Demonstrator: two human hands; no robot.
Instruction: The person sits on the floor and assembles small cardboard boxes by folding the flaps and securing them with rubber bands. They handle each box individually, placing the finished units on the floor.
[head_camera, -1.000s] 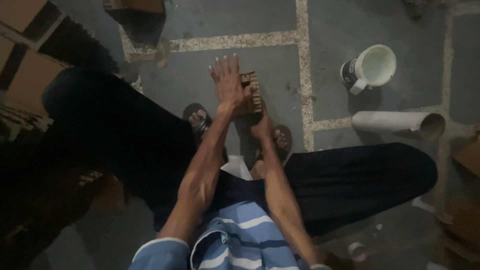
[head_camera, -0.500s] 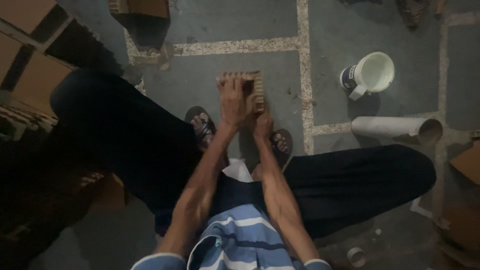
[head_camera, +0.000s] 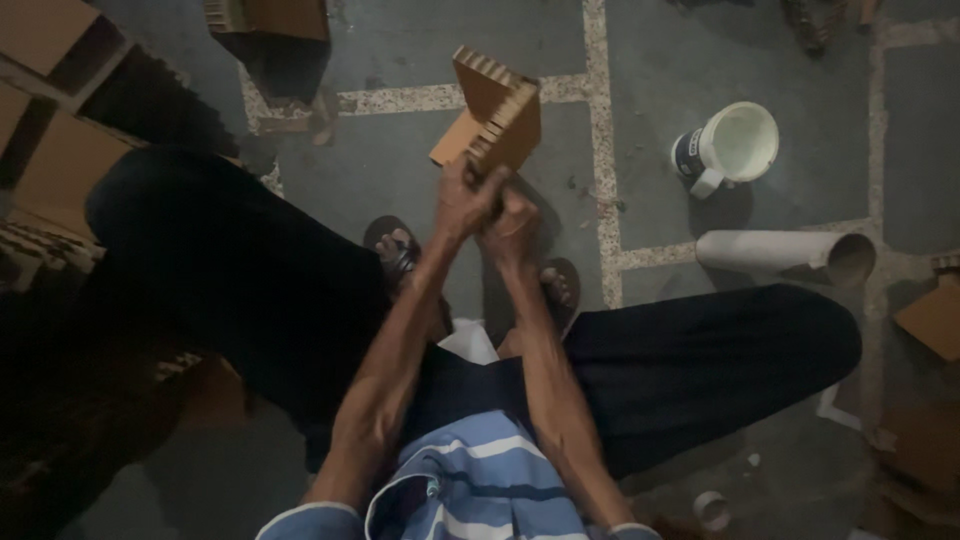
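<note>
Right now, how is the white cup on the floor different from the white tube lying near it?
The white handled cup is short and squat, while the white cardboard tube is long and slim. The cup's open mouth faces up toward the camera, whereas the tube lies on its side with its open end facing right. The cup has a handle and a dark band on its side; the tube is plain. Both are white, round and rest on the grey floor.

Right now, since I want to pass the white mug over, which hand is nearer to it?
The right hand. It grips the cardboard piece on the side facing the white mug; the left hand grips beside it, farther from the mug.
</note>
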